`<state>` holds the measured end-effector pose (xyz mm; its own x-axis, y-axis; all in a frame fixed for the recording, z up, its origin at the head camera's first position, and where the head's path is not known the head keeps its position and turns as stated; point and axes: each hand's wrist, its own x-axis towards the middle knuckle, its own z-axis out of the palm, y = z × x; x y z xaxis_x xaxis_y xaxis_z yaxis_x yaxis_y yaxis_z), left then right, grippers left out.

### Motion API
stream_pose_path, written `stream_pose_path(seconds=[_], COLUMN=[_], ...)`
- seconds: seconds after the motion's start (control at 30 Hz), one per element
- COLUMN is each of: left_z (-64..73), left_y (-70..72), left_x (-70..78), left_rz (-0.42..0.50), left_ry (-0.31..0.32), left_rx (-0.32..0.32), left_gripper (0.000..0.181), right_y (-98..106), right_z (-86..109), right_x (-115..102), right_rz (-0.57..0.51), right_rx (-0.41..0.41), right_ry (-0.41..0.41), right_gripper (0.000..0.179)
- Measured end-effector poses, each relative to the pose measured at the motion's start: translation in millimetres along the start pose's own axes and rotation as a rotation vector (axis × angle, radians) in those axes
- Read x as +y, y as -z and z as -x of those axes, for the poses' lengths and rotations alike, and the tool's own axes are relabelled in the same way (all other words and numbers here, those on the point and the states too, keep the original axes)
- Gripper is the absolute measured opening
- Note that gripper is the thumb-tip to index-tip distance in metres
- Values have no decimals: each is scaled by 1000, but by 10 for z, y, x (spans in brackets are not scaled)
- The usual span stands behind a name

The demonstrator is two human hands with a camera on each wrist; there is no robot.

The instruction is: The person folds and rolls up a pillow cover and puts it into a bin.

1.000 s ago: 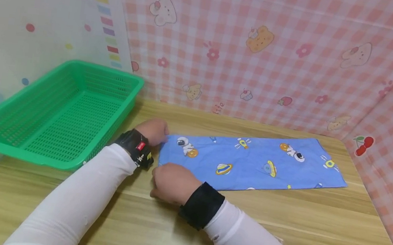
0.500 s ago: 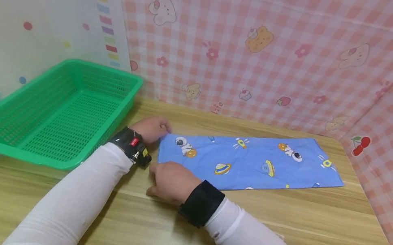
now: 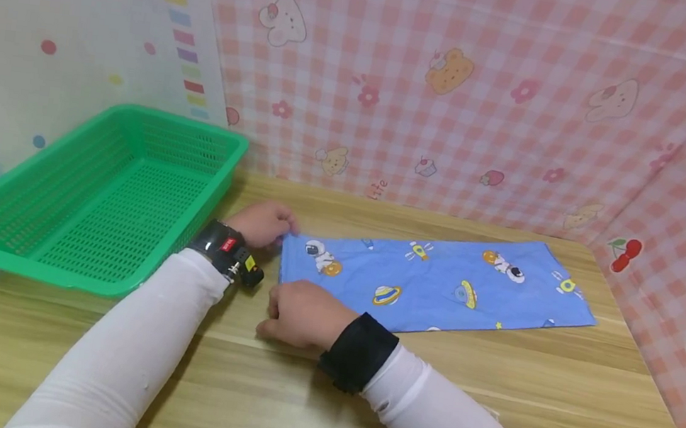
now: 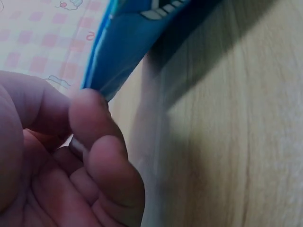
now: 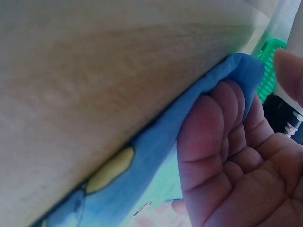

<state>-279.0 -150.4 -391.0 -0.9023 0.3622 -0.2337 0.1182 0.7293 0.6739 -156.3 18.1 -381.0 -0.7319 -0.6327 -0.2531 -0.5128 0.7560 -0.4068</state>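
Observation:
A blue cloth (image 3: 431,278) printed with astronauts, rockets and saucers lies as a long folded strip on the table. At its far left corner is my left hand (image 3: 263,224); the left wrist view shows its thumb and index fingertips (image 4: 90,109) pinching the corner, which is lifted off the wood. My right hand (image 3: 305,315) rests at the near left corner, partly covering it. There the right wrist view shows bent fingers (image 5: 201,123) against the turned-up cloth edge (image 5: 241,66), with the thumb held apart from it.
A green slotted plastic basket (image 3: 124,216) stands to the left, close to the left forearm. The wooden table (image 3: 268,405) meets a pink checked wall covering (image 3: 392,127) at the back and on the right.
My left fingers have uncurled a little and now sit at the cloth's far left corner. The right thumb has spread from its fingers. The cloth's left edge looks slightly raised.

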Motion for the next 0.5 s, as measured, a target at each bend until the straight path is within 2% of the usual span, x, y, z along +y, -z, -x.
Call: stream_pose_path(seconds=[0.2,0.4,0.5], left_z=[5,15,15], left_y=[12,21,19], left_x=[7,10,-3], left_rz=[19,-1,-23], left_ry=[29,-15,-36], left_rx=[-11,-39,-48], left_gripper=[27,23,18], right_y=[8,21,30], right_z=[30,68,87], right_x=[20,36,39], right_rz=[-14,-12,-17], right_rx=[20,28,24], right_ry=[-14,-32,-46], right_gripper=[24,5,4])
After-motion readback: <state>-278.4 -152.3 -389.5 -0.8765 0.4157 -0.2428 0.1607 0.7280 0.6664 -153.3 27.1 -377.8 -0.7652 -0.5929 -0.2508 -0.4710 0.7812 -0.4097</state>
